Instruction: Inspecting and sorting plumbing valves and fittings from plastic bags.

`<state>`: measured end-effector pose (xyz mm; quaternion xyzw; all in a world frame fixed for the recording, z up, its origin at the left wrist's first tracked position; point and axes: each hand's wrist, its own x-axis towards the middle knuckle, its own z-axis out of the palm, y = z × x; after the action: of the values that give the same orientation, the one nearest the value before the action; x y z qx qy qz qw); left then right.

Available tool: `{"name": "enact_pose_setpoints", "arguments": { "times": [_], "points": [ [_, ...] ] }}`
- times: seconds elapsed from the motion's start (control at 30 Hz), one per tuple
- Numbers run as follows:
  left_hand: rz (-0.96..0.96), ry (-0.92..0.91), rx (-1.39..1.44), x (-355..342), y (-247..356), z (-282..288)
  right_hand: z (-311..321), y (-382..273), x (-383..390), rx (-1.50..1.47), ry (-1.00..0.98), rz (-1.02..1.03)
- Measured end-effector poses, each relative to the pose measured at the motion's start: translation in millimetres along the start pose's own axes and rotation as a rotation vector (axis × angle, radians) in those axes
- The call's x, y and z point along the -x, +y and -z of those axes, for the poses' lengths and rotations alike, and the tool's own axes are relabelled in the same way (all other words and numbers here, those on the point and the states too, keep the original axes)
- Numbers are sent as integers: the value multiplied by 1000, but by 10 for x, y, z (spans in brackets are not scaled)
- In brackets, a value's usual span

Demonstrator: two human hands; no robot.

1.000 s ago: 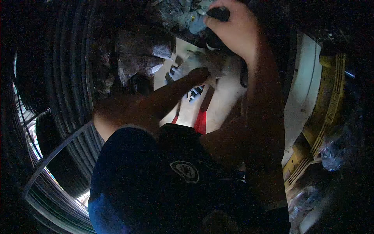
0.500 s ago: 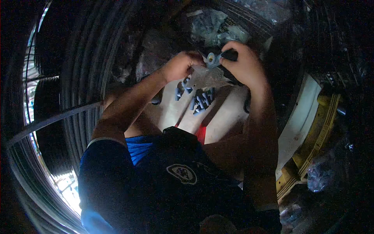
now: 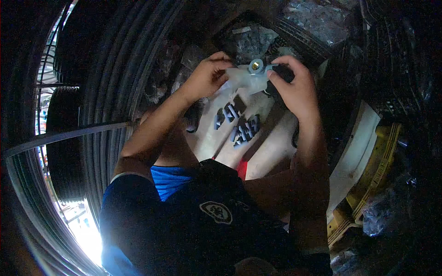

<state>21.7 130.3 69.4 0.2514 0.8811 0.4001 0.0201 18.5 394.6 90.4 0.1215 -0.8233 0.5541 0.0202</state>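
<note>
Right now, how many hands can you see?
2: the left hand holding the translucent plastic, and the right hand pinching the grey-blue ringed piece. Dark areas could hide others.

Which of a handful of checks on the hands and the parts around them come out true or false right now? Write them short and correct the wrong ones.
1. The left hand pinches the translucent plastic film. True.
2. The pale blue fitting shows a gold-coloured centre. True.
3. The fitting lies among the small grey pieces. False: it is held up at the fingers of the right hand, and the small grey pieces lie apart from it.
4. The small grey pieces rest on a pale surface. True.
5. The yellow part is on the person's left. False: the yellow part is on the right.
</note>
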Motion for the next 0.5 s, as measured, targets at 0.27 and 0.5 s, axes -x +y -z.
{"name": "enact_pose_setpoints", "arguments": {
  "times": [0.27, 0.5],
  "points": [
    [-26, -47, 243, 1, -176, -209, -97, 17, 56, 152, -9, -49],
    [-111, -120, 282, -171, -332, -252, -90, 47, 31, 189, -159, -4]
  ]
}}
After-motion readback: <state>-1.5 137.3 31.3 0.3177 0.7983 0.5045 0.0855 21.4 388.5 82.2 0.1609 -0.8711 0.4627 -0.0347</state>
